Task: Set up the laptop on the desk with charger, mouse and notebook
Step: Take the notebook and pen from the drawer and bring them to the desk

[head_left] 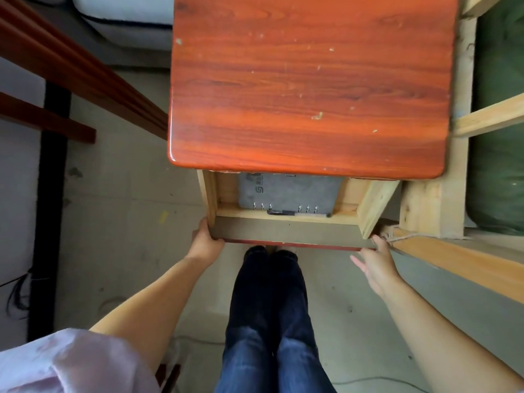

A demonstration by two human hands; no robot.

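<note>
Left hand [205, 242] fingers grip the pulled-out wooden drawer's [286, 233] front-left corner; right hand [375, 265] fingers spread open, touching its right corner; grey ring-bound notebook [289, 194] inside.

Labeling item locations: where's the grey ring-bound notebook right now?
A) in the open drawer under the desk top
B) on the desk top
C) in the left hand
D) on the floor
A: the notebook lies inside the pulled-out drawer, partly under the desk top.

Both bare arms stretched forward and down, left hand [204, 241] curled around a front corner with fingers tucked out of sight beneath, right hand [375, 265] spread loose, fingers straight, fingertips just at the opposite corner, gripping nothing.
</note>
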